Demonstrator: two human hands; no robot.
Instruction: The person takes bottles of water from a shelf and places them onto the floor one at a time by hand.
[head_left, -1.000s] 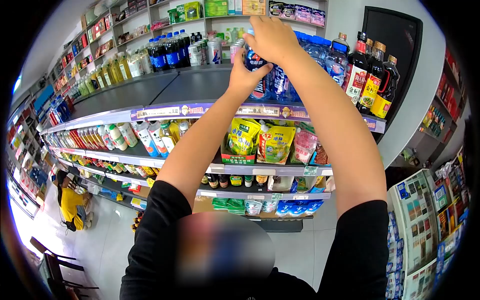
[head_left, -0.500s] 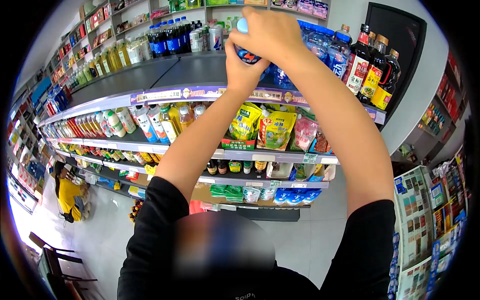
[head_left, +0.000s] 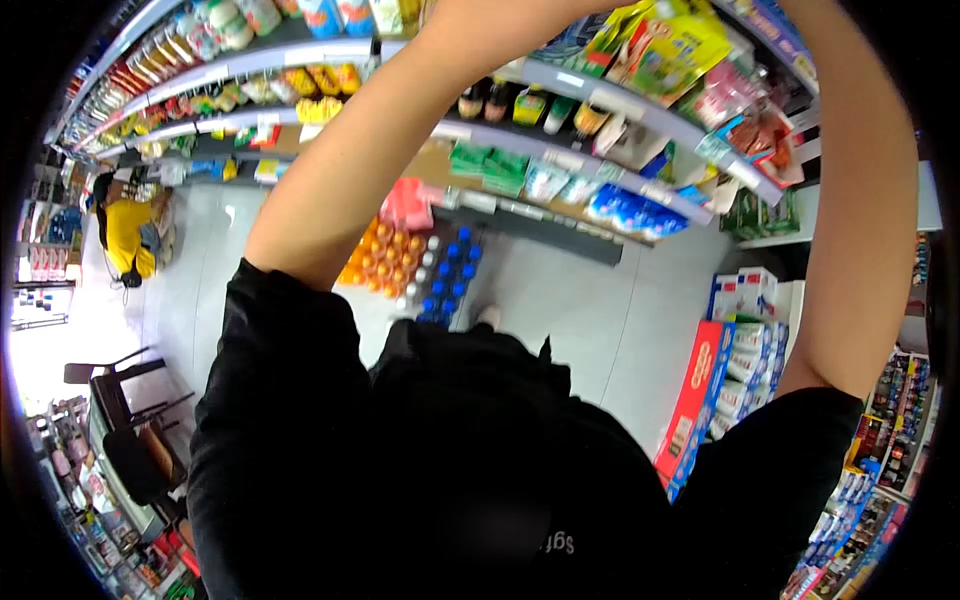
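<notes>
Both my arms reach up past the top edge of the head view. Only the back part of my left hand [head_left: 535, 14] shows there, in front of the shelves, and its fingers are cut off. My right hand lies outside the picture; its forearm runs up the right side. Close to my left hand are yellow pouches [head_left: 672, 48] on a shelf. One shelf lower stand small dark bottles with a green-labelled bottle [head_left: 529, 105]. Whatever my hands hold is out of sight.
Bottles with orange caps [head_left: 385, 258] and blue caps [head_left: 450, 275] stand on the floor by my feet. A red-sided carton [head_left: 694, 395] is at right. A person in yellow [head_left: 128, 240] is at far left, behind a dark chair [head_left: 140, 450].
The view has tilted down, so the top shelf and the bottle between my hands have left the picture. My forearms now spread farther apart, and the floor bottles have come into sight.
</notes>
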